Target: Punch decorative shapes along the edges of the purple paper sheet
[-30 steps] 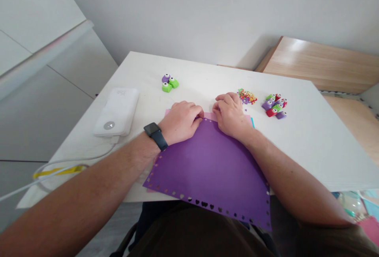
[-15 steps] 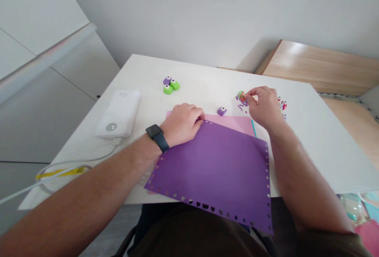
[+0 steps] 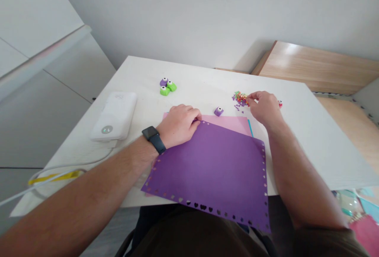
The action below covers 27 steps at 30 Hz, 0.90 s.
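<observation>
My left hand [image 3: 182, 124] is closed on the top edge of a purple sheet of paper [image 3: 219, 166], thumb on the near side. Small cut-out shapes, some of them hearts, line the sheet's left, bottom and right edges, with a couple near my left fingertips. My right hand [image 3: 264, 107] has its fingertips pinched together at the right side of a heap of tiny coloured paper cut-outs [image 3: 240, 98]; whatever lies between them is too small to make out. A purple craft punch [image 3: 218, 111] with a white button stands between my hands.
Pink paper [image 3: 232, 123] with a blue edge lies beneath the purple sheet. At the back left are two green punches [image 3: 165, 90] and a purple punch [image 3: 164, 81]. A white power bank [image 3: 115, 115] with a cable lies left. Something red [image 3: 280, 104] shows behind my right hand.
The view has shifted slightly. My right hand has moved a little off the heap to its right side, and more of the cut-outs show. My left hand keeps its hold on the sheet.
</observation>
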Each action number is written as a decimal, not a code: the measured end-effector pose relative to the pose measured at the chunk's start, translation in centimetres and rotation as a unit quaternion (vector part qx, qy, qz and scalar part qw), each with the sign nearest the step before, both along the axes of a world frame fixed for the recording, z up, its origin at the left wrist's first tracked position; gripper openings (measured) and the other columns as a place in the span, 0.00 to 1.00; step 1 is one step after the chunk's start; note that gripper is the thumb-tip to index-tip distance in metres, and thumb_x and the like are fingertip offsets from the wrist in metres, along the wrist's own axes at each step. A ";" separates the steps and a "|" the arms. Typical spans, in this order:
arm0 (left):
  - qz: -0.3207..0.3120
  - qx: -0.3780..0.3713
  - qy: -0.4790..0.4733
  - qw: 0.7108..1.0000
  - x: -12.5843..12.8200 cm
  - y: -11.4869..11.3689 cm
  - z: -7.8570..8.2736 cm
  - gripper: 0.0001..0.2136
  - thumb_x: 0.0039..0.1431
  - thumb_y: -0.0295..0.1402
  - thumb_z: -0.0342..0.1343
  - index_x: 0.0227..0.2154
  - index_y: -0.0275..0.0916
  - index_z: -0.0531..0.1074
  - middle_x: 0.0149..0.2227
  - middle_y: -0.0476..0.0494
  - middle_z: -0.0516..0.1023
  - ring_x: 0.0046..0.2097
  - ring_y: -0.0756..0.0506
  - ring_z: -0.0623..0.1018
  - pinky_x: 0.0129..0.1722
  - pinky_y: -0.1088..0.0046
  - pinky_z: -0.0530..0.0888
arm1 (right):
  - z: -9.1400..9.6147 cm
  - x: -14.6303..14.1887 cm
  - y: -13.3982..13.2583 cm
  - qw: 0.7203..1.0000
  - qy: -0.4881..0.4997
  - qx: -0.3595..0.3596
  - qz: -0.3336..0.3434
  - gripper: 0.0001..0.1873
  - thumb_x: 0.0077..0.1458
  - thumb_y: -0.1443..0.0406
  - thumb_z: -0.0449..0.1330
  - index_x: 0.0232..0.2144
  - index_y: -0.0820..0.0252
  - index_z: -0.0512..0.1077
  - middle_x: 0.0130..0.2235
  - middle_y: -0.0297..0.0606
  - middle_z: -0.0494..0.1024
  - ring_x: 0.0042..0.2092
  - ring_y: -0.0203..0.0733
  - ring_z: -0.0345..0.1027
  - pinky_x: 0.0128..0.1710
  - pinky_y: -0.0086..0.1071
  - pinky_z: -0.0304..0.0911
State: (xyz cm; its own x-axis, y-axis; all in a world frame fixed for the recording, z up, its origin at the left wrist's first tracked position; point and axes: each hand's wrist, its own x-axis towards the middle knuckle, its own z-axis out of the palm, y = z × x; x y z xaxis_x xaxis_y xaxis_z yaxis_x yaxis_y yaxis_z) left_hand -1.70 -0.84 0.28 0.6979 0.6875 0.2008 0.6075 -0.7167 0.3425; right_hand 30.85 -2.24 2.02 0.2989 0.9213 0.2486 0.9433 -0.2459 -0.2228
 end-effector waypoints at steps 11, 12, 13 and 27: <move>0.000 -0.001 0.001 1.000 0.0 0.0 -0.1 0.07 0.70 0.32 0.55 0.41 0.40 0.79 0.42 0.42 0.83 0.47 0.38 0.79 0.51 0.57 0.73 | -0.1 0.3 -0.2 0.999 0.034 0.016 -0.025 0.08 0.56 0.63 0.65 0.36 0.59 0.84 0.35 0.47 0.85 0.40 0.55 0.76 0.48 0.48 0.66; 0.000 -0.002 0.002 1.000 0.0 0.0 -0.1 0.07 0.70 0.32 0.55 0.41 0.40 0.79 0.42 0.42 0.83 0.47 0.38 0.79 0.51 0.57 0.73 | -0.1 0.2 -0.2 0.999 0.037 0.021 -0.022 0.08 0.57 0.63 0.65 0.36 0.59 0.83 0.36 0.47 0.85 0.41 0.55 0.76 0.48 0.49 0.67; -0.001 -0.002 0.001 1.000 0.0 0.0 -0.1 0.07 0.70 0.32 0.55 0.41 0.40 0.79 0.42 0.42 0.83 0.47 0.38 0.79 0.51 0.57 0.73 | 0.0 -0.1 -0.2 0.999 0.040 0.030 -0.014 0.08 0.57 0.63 0.65 0.36 0.59 0.83 0.37 0.47 0.86 0.42 0.56 0.77 0.49 0.49 0.67; 0.000 0.003 -0.007 1.000 0.1 0.2 -0.3 0.07 0.70 0.32 0.54 0.41 0.40 0.78 0.41 0.42 0.83 0.46 0.38 0.79 0.50 0.58 0.73 | -1.7 -6.0 -1.6 0.941 0.054 0.024 0.333 0.13 0.67 0.59 0.63 0.48 0.59 0.81 0.49 0.47 0.86 0.52 0.55 0.77 0.60 0.51 0.64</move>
